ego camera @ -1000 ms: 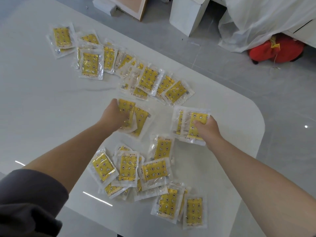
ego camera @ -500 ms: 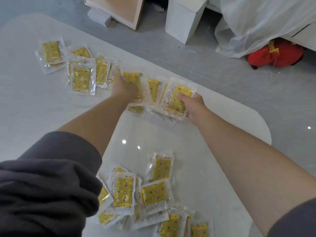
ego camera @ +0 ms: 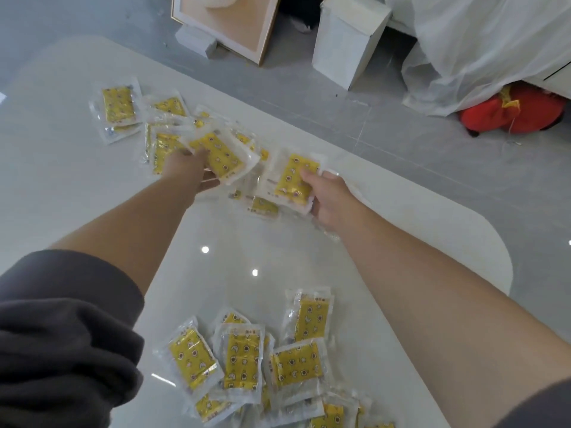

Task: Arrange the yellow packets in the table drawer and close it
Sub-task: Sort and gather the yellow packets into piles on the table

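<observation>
Yellow packets (ego camera: 293, 177) fill 2 curled grips, left hand (ego camera: 185, 171) and right hand (ego camera: 330, 196) each clutching a bunch; slick bunches may slide out and scatter.

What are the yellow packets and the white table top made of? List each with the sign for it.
The yellow packets: clear glossy plastic film, it seems, sealed round a yellow printed insert; the edges crinkle and glint. The white rounded table top: hard and polished, perhaps stone or lacquer; it mirrors lights as sharp bright spots.
</observation>
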`<state>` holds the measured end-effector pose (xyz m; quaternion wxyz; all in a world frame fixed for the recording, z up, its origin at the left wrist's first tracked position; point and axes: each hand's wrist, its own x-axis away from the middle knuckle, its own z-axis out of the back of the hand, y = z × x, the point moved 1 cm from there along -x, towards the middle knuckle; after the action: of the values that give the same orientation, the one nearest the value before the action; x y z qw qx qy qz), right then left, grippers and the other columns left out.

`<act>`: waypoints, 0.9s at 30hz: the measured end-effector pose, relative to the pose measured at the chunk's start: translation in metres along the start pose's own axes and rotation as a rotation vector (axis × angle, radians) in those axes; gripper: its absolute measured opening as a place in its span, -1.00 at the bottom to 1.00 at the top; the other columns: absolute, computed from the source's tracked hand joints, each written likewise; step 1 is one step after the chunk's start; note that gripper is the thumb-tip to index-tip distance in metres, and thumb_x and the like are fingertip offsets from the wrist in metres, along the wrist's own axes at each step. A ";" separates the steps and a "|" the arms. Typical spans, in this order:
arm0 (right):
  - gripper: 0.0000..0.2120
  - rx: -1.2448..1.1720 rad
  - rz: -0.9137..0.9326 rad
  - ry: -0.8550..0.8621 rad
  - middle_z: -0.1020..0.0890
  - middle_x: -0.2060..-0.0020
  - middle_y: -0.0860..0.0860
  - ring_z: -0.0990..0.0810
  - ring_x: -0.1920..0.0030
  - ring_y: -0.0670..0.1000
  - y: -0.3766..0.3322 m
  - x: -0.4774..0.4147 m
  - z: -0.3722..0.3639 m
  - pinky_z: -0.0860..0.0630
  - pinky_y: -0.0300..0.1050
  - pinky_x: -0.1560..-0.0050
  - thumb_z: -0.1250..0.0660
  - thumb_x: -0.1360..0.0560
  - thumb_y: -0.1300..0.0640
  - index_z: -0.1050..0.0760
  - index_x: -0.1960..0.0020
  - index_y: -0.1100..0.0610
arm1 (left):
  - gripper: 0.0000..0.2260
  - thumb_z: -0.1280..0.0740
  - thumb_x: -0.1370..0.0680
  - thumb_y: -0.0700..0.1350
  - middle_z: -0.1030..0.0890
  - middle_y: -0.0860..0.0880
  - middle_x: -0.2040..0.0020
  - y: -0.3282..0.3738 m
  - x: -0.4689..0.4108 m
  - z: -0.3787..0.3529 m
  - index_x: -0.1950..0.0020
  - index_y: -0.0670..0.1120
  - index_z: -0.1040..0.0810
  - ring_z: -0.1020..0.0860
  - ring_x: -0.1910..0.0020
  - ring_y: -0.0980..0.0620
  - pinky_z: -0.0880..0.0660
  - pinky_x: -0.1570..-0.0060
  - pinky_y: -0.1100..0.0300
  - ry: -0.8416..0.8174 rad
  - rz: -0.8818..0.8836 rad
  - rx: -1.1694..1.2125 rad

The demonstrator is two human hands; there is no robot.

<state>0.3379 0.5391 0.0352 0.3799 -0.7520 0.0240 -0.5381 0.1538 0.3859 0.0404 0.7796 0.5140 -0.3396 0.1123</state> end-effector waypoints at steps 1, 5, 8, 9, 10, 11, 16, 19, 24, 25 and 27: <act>-0.91 0.027 -0.005 0.010 -0.65 0.03 0.12 -0.67 0.11 0.11 -0.002 0.000 -0.010 -0.64 0.10 0.12 -0.33 -0.56 0.13 -0.51 -0.01 0.15 | -0.75 -0.23 -0.63 -0.10 -0.58 -0.13 -0.06 0.004 0.001 0.005 -0.25 -0.19 -0.43 -0.64 0.12 -0.10 -0.59 0.25 0.05 -0.034 0.048 0.002; -0.87 0.400 -0.060 0.142 -0.62 0.03 0.06 -0.65 0.14 0.03 0.036 0.025 -0.005 -0.63 -0.01 0.18 -0.26 -0.58 0.08 -0.46 -0.07 0.12 | -0.83 -0.24 -0.61 -0.10 -0.56 -0.13 -0.03 -0.024 0.023 0.027 -0.13 -0.17 -0.45 -0.57 0.28 -0.05 -0.50 0.30 0.12 -0.082 0.070 -0.323; -0.90 0.817 0.021 0.064 -0.62 0.03 0.03 -0.63 0.06 0.02 0.090 0.059 0.020 -0.56 -0.07 0.08 -0.24 -0.57 0.10 -0.47 -0.05 0.08 | -0.87 -0.30 -0.56 -0.08 -0.64 -0.11 0.04 -0.079 0.056 0.046 -0.01 -0.13 -0.50 -0.62 0.13 -0.12 -0.53 0.13 0.07 -0.211 -0.036 -0.655; -0.91 0.904 0.071 0.031 -0.61 0.04 0.00 -0.60 0.06 0.00 0.105 0.070 0.029 -0.53 -0.12 0.09 -0.26 -0.56 0.12 -0.49 -0.03 0.07 | -0.87 -0.31 -0.55 -0.07 -0.64 -0.08 0.04 -0.098 0.070 0.052 -0.03 -0.11 -0.52 -0.62 0.06 -0.10 -0.53 0.03 0.06 -0.271 -0.067 -0.764; -0.92 0.969 0.121 0.009 -0.60 0.06 -0.02 -0.58 0.06 -0.02 0.117 0.080 0.038 -0.48 -0.18 0.09 -0.27 -0.55 0.14 -0.50 -0.03 0.07 | -0.85 -0.32 -0.55 -0.07 -0.62 -0.05 0.03 -0.116 0.087 0.056 -0.06 -0.09 -0.53 -0.59 0.02 -0.06 -0.52 -0.03 0.08 -0.323 -0.098 -0.855; -0.92 1.017 0.166 -0.001 -0.59 0.06 -0.04 -0.56 0.05 -0.04 0.127 0.089 0.046 -0.45 -0.20 0.08 -0.28 -0.54 0.15 -0.51 -0.02 0.07 | -0.85 -0.33 -0.54 -0.07 -0.60 -0.02 0.02 -0.133 0.103 0.059 -0.08 -0.08 -0.53 -0.57 0.01 -0.03 -0.50 -0.04 0.12 -0.362 -0.125 -0.911; -0.72 1.261 0.264 0.027 -0.47 -0.14 -0.07 -0.49 -0.12 -0.04 0.154 0.119 0.083 -0.50 -0.09 -0.07 -0.31 -0.49 0.18 -0.45 -0.19 0.01 | -0.84 -0.36 -0.52 -0.11 -0.53 0.08 0.04 -0.189 0.160 0.057 -0.09 -0.03 -0.52 -0.52 -0.01 0.06 -0.38 0.07 0.27 -0.432 -0.214 -0.914; -0.53 1.367 0.244 0.025 -0.41 -0.25 -0.01 -0.45 -0.20 0.01 0.162 0.125 0.095 -0.49 -0.08 -0.06 -0.35 -0.47 0.16 -0.33 -0.35 -0.01 | -0.70 -0.39 -0.48 -0.09 -0.48 0.04 -0.11 -0.200 0.176 0.043 -0.19 -0.03 -0.49 -0.48 -0.12 0.02 -0.44 -0.01 0.20 -0.427 -0.312 -0.993; -0.30 1.101 0.131 0.179 -0.42 -0.30 0.06 -0.46 -0.26 0.08 0.174 0.123 0.091 -0.46 -0.07 -0.09 -0.46 -0.43 0.05 -0.17 -0.44 0.04 | -0.22 -0.50 -0.36 0.13 -0.23 -0.02 -0.42 -0.216 0.190 0.024 -0.46 0.04 -0.19 -0.31 -0.35 -0.08 -0.46 -0.20 0.03 -0.516 -0.460 -1.443; -0.31 1.001 0.086 0.217 -0.44 -0.29 0.06 -0.48 -0.23 0.08 0.174 0.122 0.088 -0.44 -0.10 -0.05 -0.47 -0.43 0.04 -0.18 -0.43 0.07 | -0.17 -0.51 -0.34 0.14 -0.19 -0.03 -0.44 -0.218 0.189 0.023 -0.48 0.05 -0.13 -0.29 -0.35 -0.10 -0.46 -0.20 0.02 -0.515 -0.496 -1.532; -0.37 0.886 0.010 0.275 -0.48 -0.20 0.05 -0.51 -0.11 0.06 0.176 0.118 0.084 -0.41 -0.12 0.03 -0.47 -0.43 0.04 -0.22 -0.37 0.10 | -0.13 -0.52 -0.33 0.15 -0.19 -0.04 -0.42 -0.222 0.189 0.019 -0.49 0.06 -0.09 -0.32 -0.31 -0.11 -0.47 -0.16 0.04 -0.475 -0.586 -1.658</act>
<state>0.5221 0.4077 0.0124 0.6607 -0.4386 -0.1544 -0.5893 0.4026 0.2368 0.0055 0.8062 -0.1361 -0.3187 -0.4795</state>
